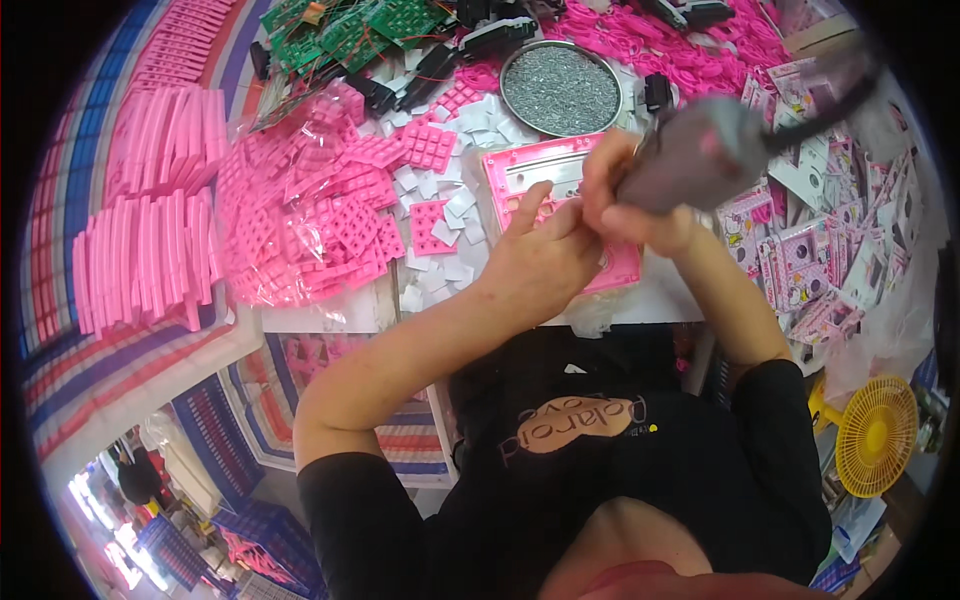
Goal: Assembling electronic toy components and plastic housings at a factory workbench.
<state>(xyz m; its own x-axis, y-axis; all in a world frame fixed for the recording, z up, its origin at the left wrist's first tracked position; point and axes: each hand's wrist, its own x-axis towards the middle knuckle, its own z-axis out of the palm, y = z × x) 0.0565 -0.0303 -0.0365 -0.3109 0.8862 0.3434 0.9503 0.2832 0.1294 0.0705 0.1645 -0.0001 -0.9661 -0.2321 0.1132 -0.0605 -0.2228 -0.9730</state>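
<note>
A pink plastic casing [622,262] with a silvery strip [535,175] near its far edge lies on the table before me. My left hand [543,262] is on it, one finger stretched over its left part and the others bent in beside my right hand. A grey corded electric screwdriver [695,155] is gripped in my right hand [645,215], tilted over the casing. My hands hide the screwdriver's tip and the casing's middle. Just beyond the casing stands a round metal dish [560,90] full of small silvery screws.
Pink rubber keypads [310,220] heap up at left, with stacked pink plastic strips [150,255] further left. White square pieces [460,200] lie scattered between. Green circuit boards [350,35] with wires are at the back. Printed panels [815,250] pile up right, above a yellow fan [875,435].
</note>
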